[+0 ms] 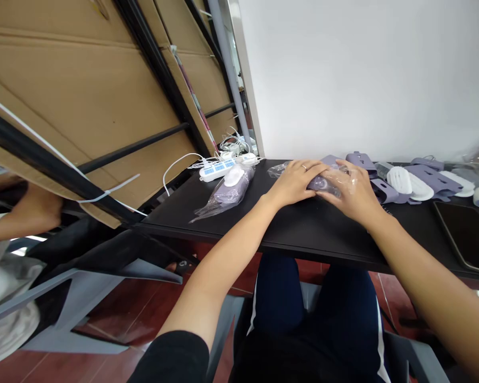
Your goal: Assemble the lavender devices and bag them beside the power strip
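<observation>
1. Hands at work over the black counter [295, 226]: the left hand [297, 182] and right hand [349, 191] come together at twelve o'clock, ahead of the lap.
2. Between them, the purple bundle [321, 184] in clear plastic; both hands' fingers grasp it, thumbs on the near side, film running across the right hand's fingers.
3. One looks finished, I'd judge: a wrapped purple piece [232, 189] lies at nine o'clock from the hands, its plastic tail trailing toward eight, the power strip [219, 170] just behind it.
4. The held one seems mid-handling; whether its film is closed, the hands hide.
5. Plenty apparently left: loose purple pieces [435, 181] and white pads [399, 180] spread at three o'clock, near the phone [469, 234] at four.
</observation>
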The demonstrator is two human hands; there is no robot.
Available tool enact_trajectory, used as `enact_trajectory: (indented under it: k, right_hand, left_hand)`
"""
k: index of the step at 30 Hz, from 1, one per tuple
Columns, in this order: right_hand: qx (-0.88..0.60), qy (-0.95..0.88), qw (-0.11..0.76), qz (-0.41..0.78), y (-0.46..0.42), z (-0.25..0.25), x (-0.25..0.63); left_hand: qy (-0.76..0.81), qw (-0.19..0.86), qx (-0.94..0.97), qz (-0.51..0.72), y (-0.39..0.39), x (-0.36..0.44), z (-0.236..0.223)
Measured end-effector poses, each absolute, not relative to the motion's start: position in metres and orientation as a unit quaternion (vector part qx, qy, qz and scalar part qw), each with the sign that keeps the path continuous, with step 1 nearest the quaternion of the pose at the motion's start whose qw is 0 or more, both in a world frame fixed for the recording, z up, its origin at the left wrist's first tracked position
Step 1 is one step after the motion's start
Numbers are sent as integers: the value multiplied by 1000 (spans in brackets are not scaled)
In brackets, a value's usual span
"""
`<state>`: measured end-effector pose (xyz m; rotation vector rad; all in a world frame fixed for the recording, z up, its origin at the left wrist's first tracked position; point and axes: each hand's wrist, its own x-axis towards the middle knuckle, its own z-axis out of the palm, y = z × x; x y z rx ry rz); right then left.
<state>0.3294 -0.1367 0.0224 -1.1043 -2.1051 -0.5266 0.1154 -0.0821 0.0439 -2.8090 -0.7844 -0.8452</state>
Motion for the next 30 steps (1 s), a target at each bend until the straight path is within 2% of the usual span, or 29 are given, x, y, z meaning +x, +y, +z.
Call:
enact_trajectory:
  k: [6,11,14,21,26,30]
  right_hand:
    - [-432,-764,452,-158,-145,37,331]
    - [-442,-690,561,-116,-146,39,334]
    - [-457,-669,577,-106,-145,42,338]
    - [-428,-700,529,-219,-148,41,338]
    - [-406,-776,411,-254,-151,30,324]
    - [-377,-845,306,-224,-156,25,312]
  left_hand:
    - [-274,29,-883,-381,-75,105,48]
    - [-264,26,-868,-419,-75,103,49]
    - [-249,23,-869,-428,-76,104,48]
    - [-246,39,-858,-450,-73,103,49]
    - [-280,0,-846,-453,-75,94,50]
    - [-262,40,-888,-375,-88,69,47]
